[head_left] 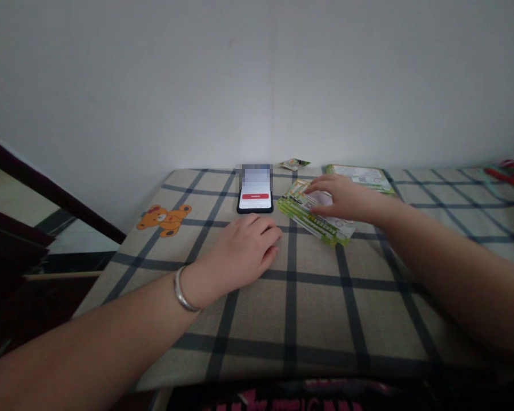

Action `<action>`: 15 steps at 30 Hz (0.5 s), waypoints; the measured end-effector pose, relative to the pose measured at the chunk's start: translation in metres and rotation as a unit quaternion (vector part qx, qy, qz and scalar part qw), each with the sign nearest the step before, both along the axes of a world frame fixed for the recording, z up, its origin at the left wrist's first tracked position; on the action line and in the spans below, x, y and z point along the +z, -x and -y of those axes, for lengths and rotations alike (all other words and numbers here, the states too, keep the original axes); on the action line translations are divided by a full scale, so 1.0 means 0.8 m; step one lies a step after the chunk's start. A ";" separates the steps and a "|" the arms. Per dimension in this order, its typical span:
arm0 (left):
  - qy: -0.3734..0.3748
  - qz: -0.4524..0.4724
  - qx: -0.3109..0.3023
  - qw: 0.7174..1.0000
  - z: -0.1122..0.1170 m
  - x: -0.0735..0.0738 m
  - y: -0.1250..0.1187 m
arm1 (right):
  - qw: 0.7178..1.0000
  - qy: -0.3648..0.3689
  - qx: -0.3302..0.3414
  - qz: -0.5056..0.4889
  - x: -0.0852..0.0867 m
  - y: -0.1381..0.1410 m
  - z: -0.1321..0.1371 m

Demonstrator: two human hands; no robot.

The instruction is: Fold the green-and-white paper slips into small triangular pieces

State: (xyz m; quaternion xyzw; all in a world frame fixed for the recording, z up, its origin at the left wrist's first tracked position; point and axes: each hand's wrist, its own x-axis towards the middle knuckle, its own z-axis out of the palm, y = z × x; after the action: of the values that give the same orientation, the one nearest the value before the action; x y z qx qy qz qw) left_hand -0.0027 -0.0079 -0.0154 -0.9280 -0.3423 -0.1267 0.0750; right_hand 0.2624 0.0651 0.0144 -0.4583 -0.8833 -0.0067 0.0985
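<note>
Your L hand [251, 248] is half curled, palm down on the checked cloth [321, 319]; can't make out if anything's under its fingers; your R hand [336, 197] rests on the green packets [292, 206], fingers loosely bent, thumb apart, no grip visible; lit phone [256, 200] is just beyond your L hand; another packet [364, 176] lies behind your R, nr the wall [257, 85]; small scrap [295, 164] btwn it & phone; bear picture [165, 220] L of phone.

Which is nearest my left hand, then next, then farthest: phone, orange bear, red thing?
From the left hand, in the head view:
1. Phone, just beyond it.
2. Orange bear, off left.
3. Red thing, at the far right edge.
</note>
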 end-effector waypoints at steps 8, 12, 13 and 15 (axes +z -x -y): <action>-0.004 -0.004 -0.004 1.000 0.002 0.001 0.000 | 0.997 -0.025 -0.045 0.056 -0.014 -0.024 0.078; -0.002 -0.004 -0.004 1.000 0.002 0.000 0.000 | 0.996 -0.036 -0.046 0.064 -0.022 -0.034 0.084; -0.004 -0.003 -0.005 1.000 0.002 0.000 0.000 | 0.996 -0.039 -0.042 0.062 -0.023 -0.036 0.083; -0.008 0.000 -0.006 1.000 0.002 -0.001 0.000 | 0.997 -0.042 -0.033 0.057 -0.025 -0.039 0.081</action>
State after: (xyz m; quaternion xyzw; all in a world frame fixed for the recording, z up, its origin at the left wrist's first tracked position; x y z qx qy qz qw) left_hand -0.0026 -0.0095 -0.0158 -0.9295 -0.3352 -0.1299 0.0821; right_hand 0.2934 0.0004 -0.0059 -0.4819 -0.8706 -0.0726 0.0671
